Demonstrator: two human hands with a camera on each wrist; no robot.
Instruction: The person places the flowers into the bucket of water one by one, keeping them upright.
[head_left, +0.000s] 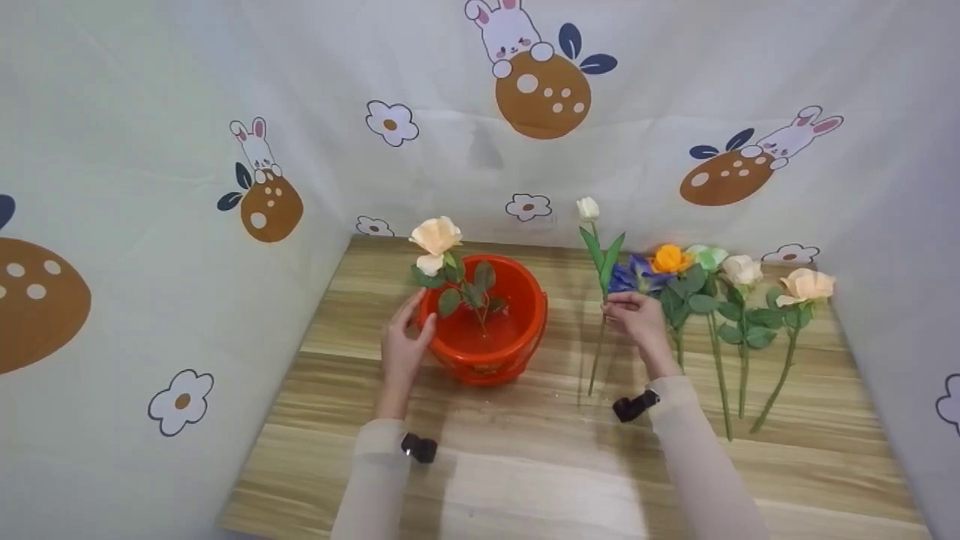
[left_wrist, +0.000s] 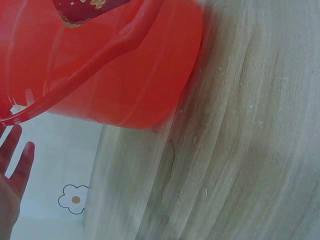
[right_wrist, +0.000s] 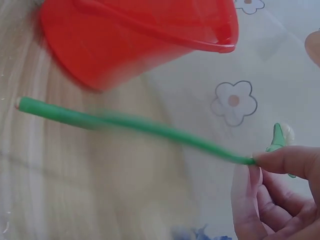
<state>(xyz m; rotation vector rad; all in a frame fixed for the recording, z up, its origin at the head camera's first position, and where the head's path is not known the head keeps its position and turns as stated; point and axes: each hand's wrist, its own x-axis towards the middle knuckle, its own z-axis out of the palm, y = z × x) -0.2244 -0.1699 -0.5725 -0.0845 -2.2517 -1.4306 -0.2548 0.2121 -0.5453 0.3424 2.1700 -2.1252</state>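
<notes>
My right hand (head_left: 635, 319) pinches the green stem of a white artificial tulip (head_left: 589, 209) between thumb and fingers. The tulip stands nearly upright above the wooden table, and its stem end (right_wrist: 25, 104) points toward the bucket side in the right wrist view. At the left side of a red bucket (head_left: 536, 300), my left hand (head_left: 405, 341) has its fingers extended along the wall, right at the rim. A peach rose (head_left: 436, 235) with green leaves leans in the bucket, its bloom above the far left rim.
On the right of the table (head_left: 540, 465) lie several artificial flowers: a blue one (head_left: 637, 276), an orange one (head_left: 671, 259), a pale green one (head_left: 707, 256), a cream rose (head_left: 742, 270) and a peach rose (head_left: 808, 286). A patterned cloth (head_left: 442, 172) hangs behind and beside the table.
</notes>
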